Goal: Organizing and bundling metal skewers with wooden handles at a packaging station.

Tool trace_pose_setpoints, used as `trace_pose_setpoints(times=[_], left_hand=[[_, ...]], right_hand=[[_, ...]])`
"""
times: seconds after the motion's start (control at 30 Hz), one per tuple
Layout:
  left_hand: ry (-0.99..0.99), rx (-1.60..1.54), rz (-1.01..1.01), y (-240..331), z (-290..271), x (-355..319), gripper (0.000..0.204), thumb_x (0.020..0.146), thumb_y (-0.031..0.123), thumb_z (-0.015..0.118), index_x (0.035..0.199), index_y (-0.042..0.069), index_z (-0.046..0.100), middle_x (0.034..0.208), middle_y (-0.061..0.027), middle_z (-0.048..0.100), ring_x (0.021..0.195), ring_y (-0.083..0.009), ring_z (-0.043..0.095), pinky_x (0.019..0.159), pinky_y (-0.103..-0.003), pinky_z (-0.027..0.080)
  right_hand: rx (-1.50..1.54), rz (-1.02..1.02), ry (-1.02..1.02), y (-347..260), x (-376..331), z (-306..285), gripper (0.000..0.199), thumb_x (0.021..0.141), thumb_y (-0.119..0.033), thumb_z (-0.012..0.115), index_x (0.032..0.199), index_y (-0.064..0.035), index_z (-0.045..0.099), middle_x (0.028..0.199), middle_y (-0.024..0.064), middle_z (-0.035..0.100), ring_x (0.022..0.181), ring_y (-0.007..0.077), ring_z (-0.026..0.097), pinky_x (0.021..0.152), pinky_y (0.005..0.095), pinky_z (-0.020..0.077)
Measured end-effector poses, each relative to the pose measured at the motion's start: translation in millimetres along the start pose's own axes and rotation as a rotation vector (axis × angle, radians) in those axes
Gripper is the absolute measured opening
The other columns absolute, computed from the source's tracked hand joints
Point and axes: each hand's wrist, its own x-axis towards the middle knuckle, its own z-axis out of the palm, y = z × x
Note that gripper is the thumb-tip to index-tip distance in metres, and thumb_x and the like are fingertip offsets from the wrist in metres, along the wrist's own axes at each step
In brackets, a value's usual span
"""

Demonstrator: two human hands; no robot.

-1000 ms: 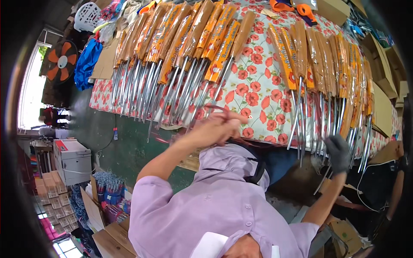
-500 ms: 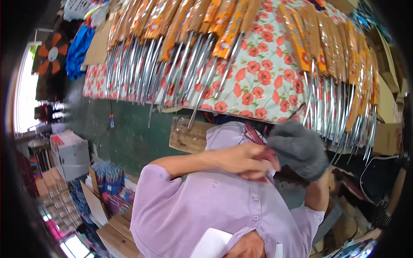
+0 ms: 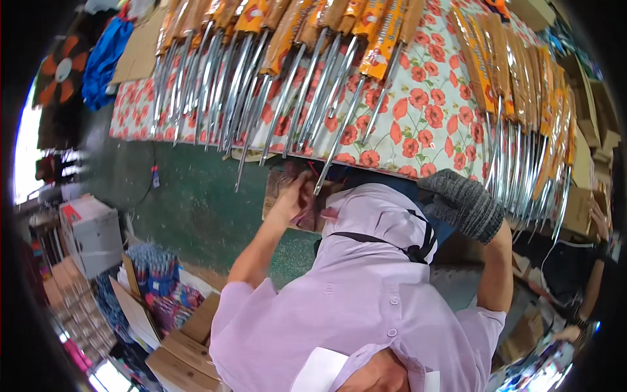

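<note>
At the far left, a white carton (image 3: 88, 232) stands on the green floor (image 3: 196, 202), and nearer the lower edge an open cardboard box (image 3: 153, 291) holds blue and pink packets. Above them a blue cloth (image 3: 104, 55) lies beside the corner of the tabletop (image 3: 418, 130), which is covered in a white cloth printed with red poppies.

A left batch of long metal tools (image 3: 274, 85) with orange-wrapped handles lies fanned across that cloth, their shiny tips reaching past its near edge.

The person in the lilac shirt (image 3: 353, 300) has both arms raised. The bare left hand (image 3: 295, 196) is just below the tabletop edge, fingers curled loosely against a brown board (image 3: 277, 193) and dark straps there; whether it grips anything I cannot tell. The tip of 1 metal tool hangs just beside this hand.

A black strap (image 3: 385, 240) crosses the shirt between the 2 arms.

The right hand (image 3: 464, 202) wears a grey knit glove and is bent into a loose fist at the tabletop edge, close to the shirt's shoulder; it is not clear that it holds anything.

Just right of it a second batch of the same tools (image 3: 522, 124) lies in a dense row, tips hanging over the edge. Cardboard boxes (image 3: 588, 124) stack up beyond, and another person's arm (image 3: 591, 287) shows at the far right.
</note>
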Motion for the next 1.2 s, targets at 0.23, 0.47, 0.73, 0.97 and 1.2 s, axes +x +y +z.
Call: trace_pose_setpoints(times=[0.23, 0.47, 0.73, 0.97, 1.2], left_hand=[[-0.228, -0.249, 0.17, -48, 38, 232, 0.04, 0.104, 0.038, 0.054, 0.122, 0.005, 0.068, 0.099, -0.0103, 0.075, 0.088, -0.0249, 0.072, 0.072, -0.038, 0.055], [-0.699, 0.687, -0.154, -66, 5, 168, 0.044, 0.103, 0.041, 0.053, 0.126, 0.006, 0.066, 0.108, -0.0152, 0.073, 0.098, -0.0338, 0.069, 0.084, -0.044, 0.053], [-0.73, 0.904, 0.285, -23, -19, 126, 0.047, 0.1, 0.043, 0.053, 0.129, 0.009, 0.065, 0.115, -0.0216, 0.071, 0.107, -0.043, 0.066, 0.093, -0.049, 0.051], [-0.903, 0.382, 0.463, -6, -18, 82, 0.045, 0.098, 0.042, 0.055, 0.127, 0.01, 0.067, 0.113, -0.0223, 0.071, 0.106, -0.0415, 0.067, 0.091, -0.047, 0.052], [-0.787, 0.733, 0.275, 72, -36, -1, 0.043, 0.098, 0.039, 0.057, 0.125, 0.008, 0.068, 0.112, -0.0213, 0.072, 0.104, -0.0388, 0.068, 0.09, -0.045, 0.052]], right_hand=[[-0.003, 0.072, 0.086, 10, -28, 30, 0.032, 0.085, -0.014, 0.078, 0.114, -0.0061, 0.07, 0.104, 0.0132, 0.069, 0.093, 0.0286, 0.069, 0.084, 0.0375, 0.0554], [0.671, 0.6, 0.492, 195, -169, 194, 0.012, 0.089, -0.019, 0.07, 0.098, -0.0114, 0.071, 0.093, 0.0066, 0.071, 0.087, 0.0284, 0.069, 0.081, 0.0388, 0.0557], [0.445, 1.246, 0.55, 290, -160, 397, 0.037, 0.087, -0.037, 0.066, 0.118, -0.017, 0.069, 0.118, 0.0154, 0.068, 0.111, 0.0305, 0.062, 0.096, 0.0415, 0.0499], [1.538, 0.828, 1.522, 421, -122, 530, 0.048, 0.09, -0.023, 0.077, 0.134, -0.0124, 0.063, 0.126, 0.0049, 0.065, 0.115, 0.0231, 0.057, 0.098, 0.0357, 0.0474], [1.019, 0.881, 1.234, 337, -219, 651, 0.046, 0.096, -0.036, 0.063, 0.135, -0.0124, 0.062, 0.132, 0.008, 0.064, 0.121, 0.0272, 0.057, 0.105, 0.0374, 0.0459]])
